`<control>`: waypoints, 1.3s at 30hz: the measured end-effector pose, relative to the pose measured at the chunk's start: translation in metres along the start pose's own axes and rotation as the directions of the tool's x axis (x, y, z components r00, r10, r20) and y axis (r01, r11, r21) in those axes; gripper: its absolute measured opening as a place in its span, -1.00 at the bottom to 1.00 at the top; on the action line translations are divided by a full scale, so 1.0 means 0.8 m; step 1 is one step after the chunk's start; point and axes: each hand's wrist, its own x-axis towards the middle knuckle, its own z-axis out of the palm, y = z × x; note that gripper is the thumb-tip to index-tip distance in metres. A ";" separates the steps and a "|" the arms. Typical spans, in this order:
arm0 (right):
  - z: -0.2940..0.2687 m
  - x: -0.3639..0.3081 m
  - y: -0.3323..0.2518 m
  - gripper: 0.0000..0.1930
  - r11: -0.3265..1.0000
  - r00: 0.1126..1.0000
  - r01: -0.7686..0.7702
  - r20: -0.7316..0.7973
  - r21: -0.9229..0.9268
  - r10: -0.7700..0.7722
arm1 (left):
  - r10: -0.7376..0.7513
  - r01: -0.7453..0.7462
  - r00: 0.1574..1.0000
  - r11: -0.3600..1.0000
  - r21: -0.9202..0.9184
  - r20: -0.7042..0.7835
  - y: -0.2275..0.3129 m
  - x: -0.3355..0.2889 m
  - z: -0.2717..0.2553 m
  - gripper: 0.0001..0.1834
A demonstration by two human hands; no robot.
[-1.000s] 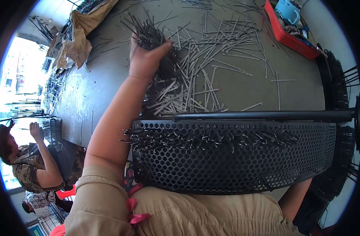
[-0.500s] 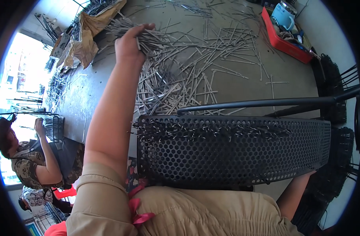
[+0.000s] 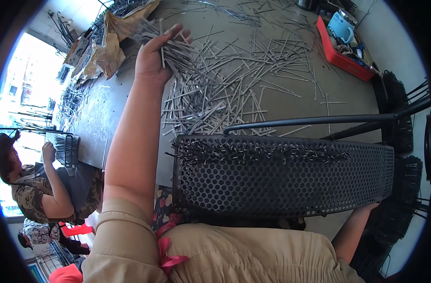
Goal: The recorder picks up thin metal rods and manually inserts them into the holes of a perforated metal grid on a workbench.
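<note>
My left hand (image 3: 151,59) is stretched out over the grey worktable, its fingers curled around a loose bunch of thin grey metal strips (image 3: 180,55). Ends of the bunch stick out on both sides of the palm. Just below it lies a wide heap of the same metal strips (image 3: 203,111). In front of me is a black perforated metal basket (image 3: 281,188), with a row of twisted dark wire pieces (image 3: 253,153) along its upper part. My right forearm (image 3: 354,231) passes behind the basket's right end; that hand is hidden.
Crumpled brown paper (image 3: 109,52) lies at the table's far left. A red tray (image 3: 347,63) holding a light blue mug (image 3: 341,26) stands far right. A black bar (image 3: 314,121) runs above the basket. Another person (image 3: 50,188) works at left; black racks (image 3: 406,188) line the right.
My left hand still grips the strips, and its fingers have spread slightly. My view has shifted a little, and the basket appears slightly further right. The person at left barely moves.
</note>
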 end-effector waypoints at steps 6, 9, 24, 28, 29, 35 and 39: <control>0.048 -0.031 -0.009 -0.25 0.999 0.997 -0.032 -0.067 0.027 0.034 | 0.038 -0.039 0.999 0.986 0.165 0.010 0.000 0.017 -0.017 -0.80; 0.046 -0.028 -0.008 -0.25 0.998 0.998 -0.060 -0.026 0.025 0.060 | -0.050 0.057 0.996 0.993 0.105 -0.071 0.001 0.021 -0.016 -0.89; -0.034 -0.040 -0.070 -0.62 0.684 0.727 0.536 -0.141 -0.495 -0.672 | -0.060 0.041 0.987 0.991 -0.126 -0.152 0.106 -0.166 0.032 -0.88; 0.146 -0.243 -0.103 -0.79 0.872 0.700 0.479 0.555 0.101 -0.449 | -0.188 0.177 0.980 0.975 -0.137 -0.071 0.085 -0.291 0.078 -0.92; 0.187 -0.300 -0.097 -0.79 0.930 0.640 0.359 0.704 0.083 -0.310 | -0.208 0.195 0.975 0.970 -0.145 -0.075 0.081 -0.317 0.084 -0.92; 0.290 -0.477 -0.023 -0.43 0.809 0.054 -0.208 0.820 -0.549 0.570 | -0.218 0.203 0.975 0.949 -0.241 -0.038 0.061 -0.425 0.112 -0.91; 0.274 -0.533 0.004 -0.32 0.679 -0.205 -0.333 0.753 -0.654 0.625 | -0.077 0.069 0.971 0.997 -0.041 -0.225 0.060 -0.464 0.091 -0.90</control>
